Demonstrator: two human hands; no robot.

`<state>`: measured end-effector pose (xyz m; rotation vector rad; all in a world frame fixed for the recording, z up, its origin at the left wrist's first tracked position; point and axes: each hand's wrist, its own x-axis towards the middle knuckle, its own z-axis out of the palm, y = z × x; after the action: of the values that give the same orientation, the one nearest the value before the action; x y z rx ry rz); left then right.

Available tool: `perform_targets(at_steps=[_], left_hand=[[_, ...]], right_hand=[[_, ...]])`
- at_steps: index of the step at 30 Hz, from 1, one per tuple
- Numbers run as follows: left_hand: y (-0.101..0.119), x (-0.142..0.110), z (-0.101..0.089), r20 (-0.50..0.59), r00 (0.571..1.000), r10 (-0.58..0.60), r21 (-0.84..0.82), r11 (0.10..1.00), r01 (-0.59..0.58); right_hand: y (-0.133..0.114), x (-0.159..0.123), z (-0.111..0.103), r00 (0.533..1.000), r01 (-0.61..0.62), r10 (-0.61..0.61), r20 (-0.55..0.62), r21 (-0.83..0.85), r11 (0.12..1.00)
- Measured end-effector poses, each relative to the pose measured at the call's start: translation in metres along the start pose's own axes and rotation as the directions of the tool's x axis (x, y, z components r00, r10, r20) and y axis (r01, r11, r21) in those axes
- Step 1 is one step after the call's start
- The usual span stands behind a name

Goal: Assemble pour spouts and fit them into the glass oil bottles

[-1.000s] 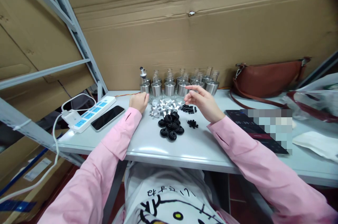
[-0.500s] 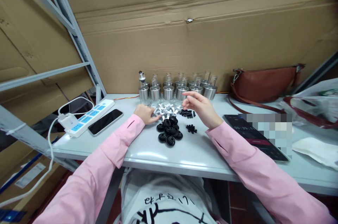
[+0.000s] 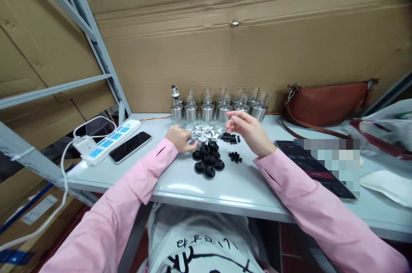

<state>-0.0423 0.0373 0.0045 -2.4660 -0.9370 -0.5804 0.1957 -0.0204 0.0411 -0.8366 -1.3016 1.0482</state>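
Observation:
My left hand rests at the left edge of a pile of silver pour spouts. Its thumb and fingers are apart, with silver parts between them; no firm grip shows. Raised over the table to the right, my right hand has loosely bent, parted fingers and nothing visible in them. Left of it lie small black tube-like pieces and a cluster of little black parts. Several round black ridged stoppers are heaped in front of the spouts.
Glass bottles with metal sleeves line the back; one at left has a spout on top. A power strip and phone lie left. A tablet, brown bag and plastic bag are right.
My left thumb and fingers have shifted slightly at the edge of the spout pile. My right hand keeps nearly the same pose. The whole view has moved a little.

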Motion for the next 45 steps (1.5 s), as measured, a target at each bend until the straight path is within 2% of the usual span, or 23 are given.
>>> perform_targets(at_steps=[3, 7, 10, 14, 18, 24, 30, 39, 45], left_hand=[[0.0, -0.001, -0.003, -0.231, 0.967, 0.108, -0.002, 0.994, -0.111], [0.013, 0.004, -0.008, -0.446, 0.871, 0.207, 0.0, 0.973, -0.231], [0.025, 0.007, -0.012, -0.533, 0.814, 0.229, -0.027, 0.957, -0.288], [0.036, 0.009, -0.016, -0.6, 0.781, 0.173, -0.139, 0.939, -0.314], [0.042, 0.008, -0.017, -0.567, 0.819, 0.089, -0.296, 0.906, -0.303], [0.055, 0.007, -0.02, -0.457, 0.889, -0.018, -0.482, 0.845, -0.231], [0.058, 0.005, -0.021, -0.373, 0.926, -0.055, -0.597, 0.779, -0.194], [0.049, 0.004, -0.015, -0.29, 0.956, 0.041, -0.518, 0.833, -0.193], [0.051, 0.006, -0.015, -0.336, 0.93, 0.148, -0.359, 0.893, -0.272]], right_hand=[[0.0, 0.001, 0.0, 1.0, 0.001, -0.001, -0.005, 0.003, 1.0], [-0.001, 0.0, 0.0, 1.0, -0.01, 0.01, -0.001, -0.029, 1.0], [-0.004, -0.002, 0.002, 0.999, -0.022, 0.025, 0.029, -0.097, 0.995], [-0.007, -0.006, 0.006, 0.974, -0.046, 0.085, 0.208, -0.184, 0.982], [-0.007, -0.009, 0.011, 0.938, -0.061, 0.116, 0.326, -0.175, 0.983], [-0.007, -0.01, 0.011, 0.945, -0.052, 0.1, 0.311, -0.157, 0.986], [-0.006, -0.012, 0.011, 0.941, -0.075, 0.124, 0.315, -0.161, 0.984], [-0.011, -0.014, 0.015, 0.951, -0.05, 0.077, 0.299, -0.099, 0.994], [-0.008, -0.012, 0.013, 0.964, -0.003, 0.042, 0.262, -0.147, 0.989]])
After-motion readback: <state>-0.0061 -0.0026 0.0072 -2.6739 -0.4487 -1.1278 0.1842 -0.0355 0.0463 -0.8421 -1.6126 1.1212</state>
